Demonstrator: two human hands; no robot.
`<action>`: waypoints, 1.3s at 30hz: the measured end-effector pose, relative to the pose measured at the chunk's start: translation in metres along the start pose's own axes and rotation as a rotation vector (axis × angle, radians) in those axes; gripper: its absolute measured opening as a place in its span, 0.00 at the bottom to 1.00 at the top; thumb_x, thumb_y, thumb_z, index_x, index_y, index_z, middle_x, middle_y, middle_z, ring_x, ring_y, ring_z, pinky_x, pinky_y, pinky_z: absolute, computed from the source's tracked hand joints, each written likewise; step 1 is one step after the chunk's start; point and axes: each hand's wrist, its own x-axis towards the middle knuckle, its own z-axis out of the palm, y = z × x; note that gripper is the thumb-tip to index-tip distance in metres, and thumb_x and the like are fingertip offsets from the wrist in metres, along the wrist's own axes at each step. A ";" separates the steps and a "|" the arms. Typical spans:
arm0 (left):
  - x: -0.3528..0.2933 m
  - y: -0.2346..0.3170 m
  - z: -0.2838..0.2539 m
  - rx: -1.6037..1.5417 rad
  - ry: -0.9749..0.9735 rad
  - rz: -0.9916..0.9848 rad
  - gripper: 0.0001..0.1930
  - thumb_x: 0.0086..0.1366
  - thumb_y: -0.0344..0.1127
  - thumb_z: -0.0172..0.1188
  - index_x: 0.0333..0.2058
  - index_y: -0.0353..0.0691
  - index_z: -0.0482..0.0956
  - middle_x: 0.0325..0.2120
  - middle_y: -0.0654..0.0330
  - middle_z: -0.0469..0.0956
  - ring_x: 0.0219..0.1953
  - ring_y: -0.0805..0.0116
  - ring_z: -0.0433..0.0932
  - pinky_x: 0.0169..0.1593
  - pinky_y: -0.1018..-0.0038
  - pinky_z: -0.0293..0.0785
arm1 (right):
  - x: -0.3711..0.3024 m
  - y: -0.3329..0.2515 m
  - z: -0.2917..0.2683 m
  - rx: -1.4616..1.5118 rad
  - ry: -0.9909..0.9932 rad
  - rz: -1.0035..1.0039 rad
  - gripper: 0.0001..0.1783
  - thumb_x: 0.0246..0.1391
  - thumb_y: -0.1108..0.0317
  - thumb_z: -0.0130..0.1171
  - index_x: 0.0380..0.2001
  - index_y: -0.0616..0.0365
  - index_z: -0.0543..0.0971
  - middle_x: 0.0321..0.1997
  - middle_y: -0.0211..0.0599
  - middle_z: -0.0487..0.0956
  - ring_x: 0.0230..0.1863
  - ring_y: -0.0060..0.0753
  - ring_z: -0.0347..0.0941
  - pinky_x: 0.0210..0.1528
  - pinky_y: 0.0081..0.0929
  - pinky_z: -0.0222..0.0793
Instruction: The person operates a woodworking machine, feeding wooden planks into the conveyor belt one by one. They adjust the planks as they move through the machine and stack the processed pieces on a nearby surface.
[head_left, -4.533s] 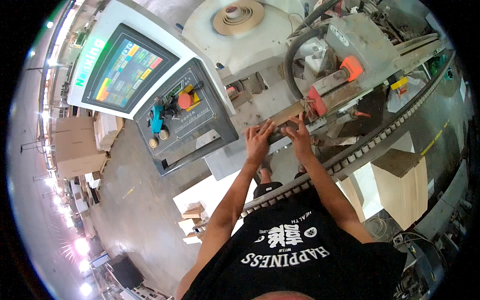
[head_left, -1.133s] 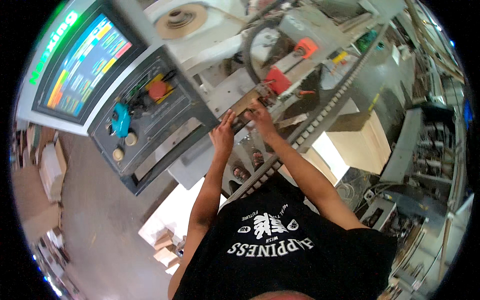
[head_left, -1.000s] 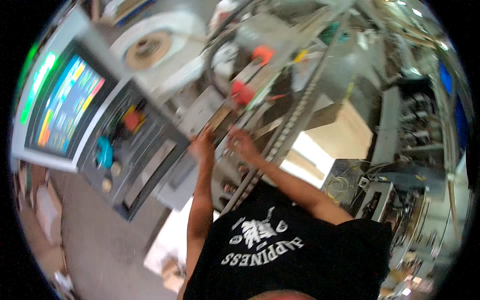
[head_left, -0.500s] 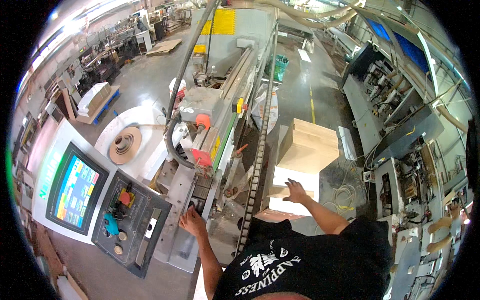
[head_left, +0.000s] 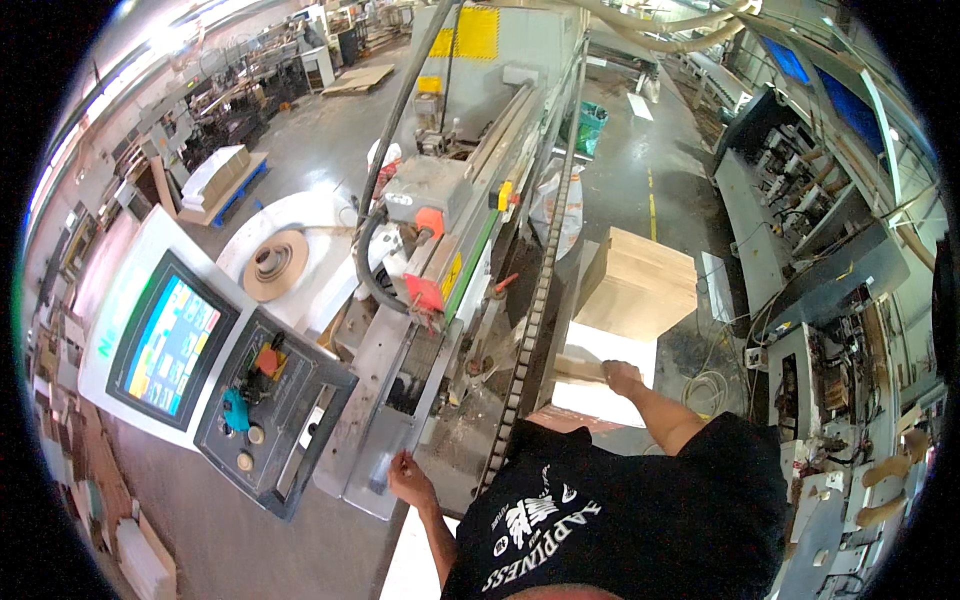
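My left hand (head_left: 412,478) hovers by the near end of the grey metal feed table (head_left: 375,460) of a long machine. Its fingers are loosely bent and slightly apart, with nothing visible in them. On the right, my right hand (head_left: 622,377) is closed on the end of a narrow light-wood strip (head_left: 580,368). The strip lies across a white panel (head_left: 610,405) on a low stack. Right behind it stands a tall stack of light-brown boards (head_left: 640,285). The fingertips of my right hand are partly hidden.
A control console with a lit screen (head_left: 172,340) and a button panel (head_left: 270,400) stands at the left. Behind it is a roll of edge band (head_left: 275,262) on a round white table. A roller rail (head_left: 535,330) runs between machine and stack. Coiled hose (head_left: 705,390) lies on the floor.
My left hand has drawn back from the slot in the feed table toward its near end. My right hand, spread over the strip before, has closed on the strip's end. The view has shifted.
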 end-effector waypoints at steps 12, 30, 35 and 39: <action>0.003 0.181 0.058 0.103 -0.577 0.897 0.27 0.70 0.48 0.65 0.65 0.50 0.78 0.74 0.59 0.68 0.77 0.57 0.62 0.77 0.54 0.57 | -0.041 -0.155 -0.089 0.199 0.441 -0.704 0.32 0.47 0.56 0.73 0.57 0.53 0.83 0.54 0.42 0.82 0.55 0.52 0.76 0.60 0.50 0.74; 0.100 0.041 0.061 0.420 -0.062 0.217 0.28 0.61 0.40 0.75 0.59 0.48 0.76 0.55 0.57 0.77 0.60 0.50 0.72 0.64 0.52 0.63 | 0.019 -0.433 -0.003 1.331 -0.368 -0.332 0.42 0.58 0.53 0.78 0.69 0.52 0.68 0.68 0.43 0.71 0.66 0.37 0.71 0.64 0.40 0.72; 0.108 0.017 0.065 0.443 -0.029 0.148 0.22 0.64 0.41 0.72 0.56 0.50 0.82 0.53 0.59 0.80 0.59 0.52 0.74 0.66 0.53 0.62 | 0.009 -0.481 -0.032 1.484 -0.656 -0.232 0.41 0.59 0.54 0.76 0.69 0.54 0.68 0.64 0.40 0.74 0.64 0.40 0.72 0.67 0.40 0.69; 0.105 0.001 0.040 0.431 -0.071 0.246 0.17 0.67 0.37 0.69 0.54 0.51 0.87 0.54 0.64 0.85 0.58 0.57 0.78 0.66 0.57 0.64 | 0.024 -0.488 -0.019 1.534 -0.629 -0.410 0.41 0.60 0.54 0.73 0.71 0.54 0.68 0.76 0.46 0.64 0.77 0.40 0.59 0.77 0.40 0.55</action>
